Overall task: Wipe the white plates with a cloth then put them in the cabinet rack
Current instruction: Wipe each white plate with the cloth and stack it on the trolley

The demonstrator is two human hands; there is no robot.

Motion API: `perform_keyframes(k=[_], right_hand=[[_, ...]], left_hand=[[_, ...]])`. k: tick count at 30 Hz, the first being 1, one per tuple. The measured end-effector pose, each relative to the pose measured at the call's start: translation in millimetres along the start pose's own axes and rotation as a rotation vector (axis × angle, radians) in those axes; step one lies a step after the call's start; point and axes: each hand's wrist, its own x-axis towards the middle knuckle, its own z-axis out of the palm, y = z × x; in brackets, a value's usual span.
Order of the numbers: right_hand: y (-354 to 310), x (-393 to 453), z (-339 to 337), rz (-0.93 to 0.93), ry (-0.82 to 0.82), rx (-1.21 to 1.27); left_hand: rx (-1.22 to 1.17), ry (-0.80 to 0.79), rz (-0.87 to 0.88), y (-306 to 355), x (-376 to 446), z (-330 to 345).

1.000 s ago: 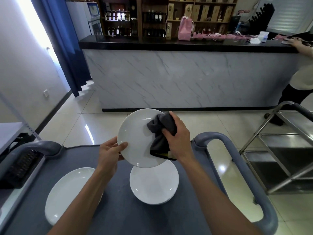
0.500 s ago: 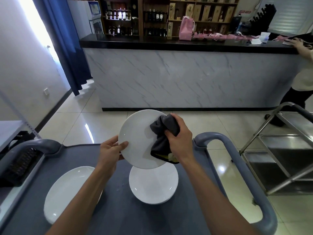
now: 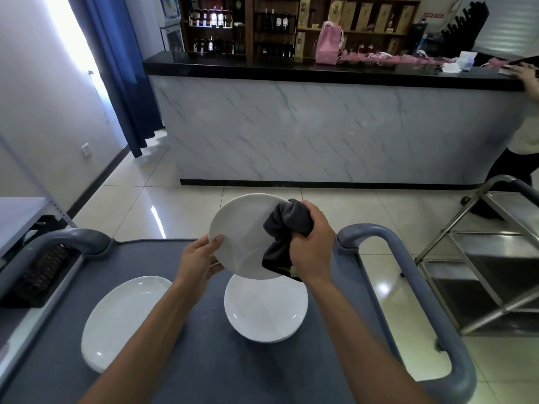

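Grey cart top (image 3: 204,360), marble counter behind at 12 o'clock. White plate (image 3: 242,234) tilted above cart, rim pinched at 8 o'clock by left hand (image 3: 195,262). Dark cloth (image 3: 284,228) bunched in right hand (image 3: 313,247), pressed at plate's 3 o'clock.

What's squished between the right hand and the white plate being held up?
A dark grey cloth. The right hand grips it bunched against the raised plate, as the head view shows.
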Motion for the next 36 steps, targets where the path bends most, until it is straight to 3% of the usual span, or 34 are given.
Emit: perform_keyframes(k=[5, 11, 15, 19, 25, 29, 32, 36], right_hand=[[-3.8, -7.6, -5.5, -0.119, 0.021, -0.044], [-2.7, -14.1, -9.5, -0.312, -0.003, -0.163], [2.8, -20.3, -9.2, -0.381, -0.006, -0.222], [5.1, -23.9, -10.2, -0.458, -0.037, -0.243], [10.3, -24.2, -13.8, -0.536, -0.107, -0.248], [15.5, -27.7, -18.5, -0.591, -0.165, -0.272], [21.5, -23.1, -24.5, -0.645, -0.195, -0.325], [25.9, -17.5, -33.8, -0.641, -0.272, -0.391]], left_hand=[[-0.12, -0.053, -0.076, -5.6, -5.4, -7.9], [0.056, 0.057, -0.363, -14.1, -8.5, -18.3], [0.098, -0.076, -0.506, -11.0, -7.8, -21.5], [-0.026, -0.156, -0.563, -6.6, -7.2, -20.8], [-0.388, -0.172, -0.593, -1.2, -8.0, -17.3], [-0.643, -0.169, -0.499, 4.7, -4.0, -16.2], [-0.573, -0.122, -0.406, 7.4, 0.8, -18.1], [-0.506, -0.2, -0.366, 12.8, -0.7, -24.0]])
